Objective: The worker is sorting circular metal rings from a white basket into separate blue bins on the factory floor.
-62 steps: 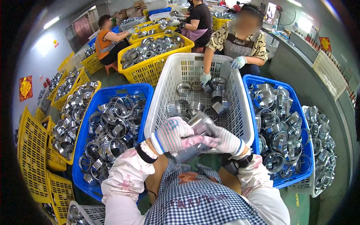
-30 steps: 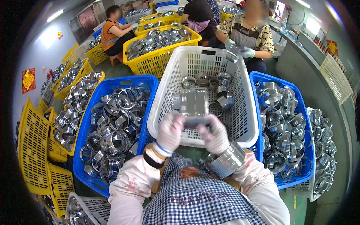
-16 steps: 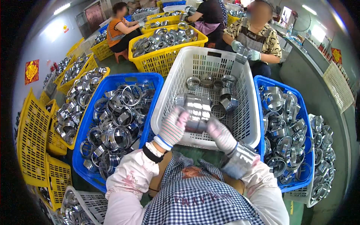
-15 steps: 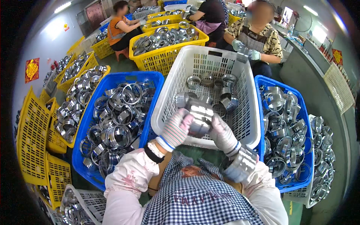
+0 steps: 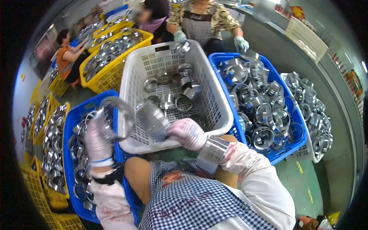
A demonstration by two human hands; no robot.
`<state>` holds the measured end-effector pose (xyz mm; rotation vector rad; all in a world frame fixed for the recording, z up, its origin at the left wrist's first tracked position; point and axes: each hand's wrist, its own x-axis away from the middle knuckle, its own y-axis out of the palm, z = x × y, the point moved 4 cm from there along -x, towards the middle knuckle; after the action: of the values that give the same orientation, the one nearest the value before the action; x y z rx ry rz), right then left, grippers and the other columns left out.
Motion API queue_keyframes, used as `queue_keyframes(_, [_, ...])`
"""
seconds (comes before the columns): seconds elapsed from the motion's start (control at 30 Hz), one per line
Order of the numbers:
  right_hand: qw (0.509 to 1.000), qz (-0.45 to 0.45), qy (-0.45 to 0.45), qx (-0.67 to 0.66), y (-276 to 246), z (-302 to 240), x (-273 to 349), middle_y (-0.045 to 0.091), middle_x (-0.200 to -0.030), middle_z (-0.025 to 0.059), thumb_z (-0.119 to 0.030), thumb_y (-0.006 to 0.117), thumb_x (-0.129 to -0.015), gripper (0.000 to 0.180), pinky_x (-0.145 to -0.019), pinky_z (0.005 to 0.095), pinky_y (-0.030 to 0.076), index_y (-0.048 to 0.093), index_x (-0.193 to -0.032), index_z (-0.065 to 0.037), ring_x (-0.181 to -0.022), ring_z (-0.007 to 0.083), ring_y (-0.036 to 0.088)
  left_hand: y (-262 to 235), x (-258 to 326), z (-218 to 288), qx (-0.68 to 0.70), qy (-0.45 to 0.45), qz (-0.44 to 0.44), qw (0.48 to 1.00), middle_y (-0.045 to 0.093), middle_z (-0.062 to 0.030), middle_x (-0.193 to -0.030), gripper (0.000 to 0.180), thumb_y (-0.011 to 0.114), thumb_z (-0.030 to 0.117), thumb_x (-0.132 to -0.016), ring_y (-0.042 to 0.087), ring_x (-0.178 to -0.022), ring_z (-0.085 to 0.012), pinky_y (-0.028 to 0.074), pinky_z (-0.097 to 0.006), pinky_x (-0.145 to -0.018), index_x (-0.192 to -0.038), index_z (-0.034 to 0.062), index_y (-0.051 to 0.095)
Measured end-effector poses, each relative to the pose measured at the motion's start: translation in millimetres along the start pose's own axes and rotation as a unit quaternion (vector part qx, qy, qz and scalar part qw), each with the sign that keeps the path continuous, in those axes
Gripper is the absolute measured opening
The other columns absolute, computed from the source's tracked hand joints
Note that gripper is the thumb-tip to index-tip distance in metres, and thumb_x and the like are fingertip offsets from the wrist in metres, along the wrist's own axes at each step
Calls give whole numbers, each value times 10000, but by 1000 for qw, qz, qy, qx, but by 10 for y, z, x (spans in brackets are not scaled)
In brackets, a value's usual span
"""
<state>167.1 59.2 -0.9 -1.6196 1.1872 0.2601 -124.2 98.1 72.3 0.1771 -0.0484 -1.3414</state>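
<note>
Left hand (image 5: 97, 143) grips a blurred, shiny metal ring (image 5: 115, 115); right hand (image 5: 186, 133) clasps a gleaming steel cylinder (image 5: 152, 119) over the white plastic basket (image 5: 214, 96).

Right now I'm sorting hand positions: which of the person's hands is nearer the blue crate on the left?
Left. The left hand hangs over the blue crate; the right hand is by the white basket.

Motion-blurred: thin shiny metal ring (image 5: 115, 115) at gloved left hand (image 5: 97, 143); grip on it unreadable. Blurred too: short shiny metal cylinder (image 5: 152, 118) at gloved right hand (image 5: 186, 133), fingertips hidden behind it. Near wall of white plastic lattice basket (image 5: 214, 115) partly covered by both. Blue plastic crate (image 5: 71, 126) on left, lower end hidden behind left sleeve. Far yellow crates (image 5: 115, 73): contents too small to resolve.
</note>
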Motion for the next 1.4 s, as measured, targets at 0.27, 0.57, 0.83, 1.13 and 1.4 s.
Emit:
queue_keyframes(0.27, [730, 441, 508, -121, -1617, 1540, 1290, 638, -1190, 134, -514, 750, -816, 858, -859, 355, 490, 439, -1425, 2, -993, 234, 611, -2896, -538, -422, -590, 56, 174, 786, 645, -202, -1165, 517, 515, 426, -986, 609, -1073, -341, 467, -423, -929, -1277, 0, 548])
queue_keyframes(0.57, [843, 257, 387, -271, -671, 1182, 382, 541, -1340, 170, -439, 680, -895, 756, -1035, 371, 398, 412, -1443, 8, -1206, 250, 526, 366, 451, -577, -426, 188, -260, 846, 564, -230, -1201, 521, 686, 223, -865, 559, -1111, -350, 438, -432, -983, -1271, -43, 496])
queue_keyframes(0.83, [678, 48, 310, -665, 214, -30, -141, 549, -1354, 149, -315, 547, -993, 533, -1073, 395, 404, 454, -1401, 16, -1257, 240, 521, 1129, 900, -545, -272, 242, -447, 817, 598, -125, -884, 396, 714, 378, -875, 573, -844, -291, 462, -409, -757, -893, -2, 604])
queue_keyframes(1.13, [711, 250, 401, -522, 89, 1, -70, 625, -896, -2, -501, 485, -1005, 491, -669, 227, 458, 602, -1144, -44, -774, 102, 575, 896, 909, -387, -324, 463, -249, 787, 543, -54, -775, 246, 637, 243, -942, 525, -745, -228, 439, -356, -706, -815, 49, 555])
queue_keyframes(1.4, [612, 211, 357, -673, 161, -39, -369, 609, -1260, 104, -441, 438, -1033, 529, -1017, 378, 444, 516, -1324, -6, -1176, 234, 567, 833, 646, -348, -235, 282, -194, 910, 470, -99, -733, 277, 637, 226, -944, 473, -671, -285, 408, -368, -651, -785, 24, 531])
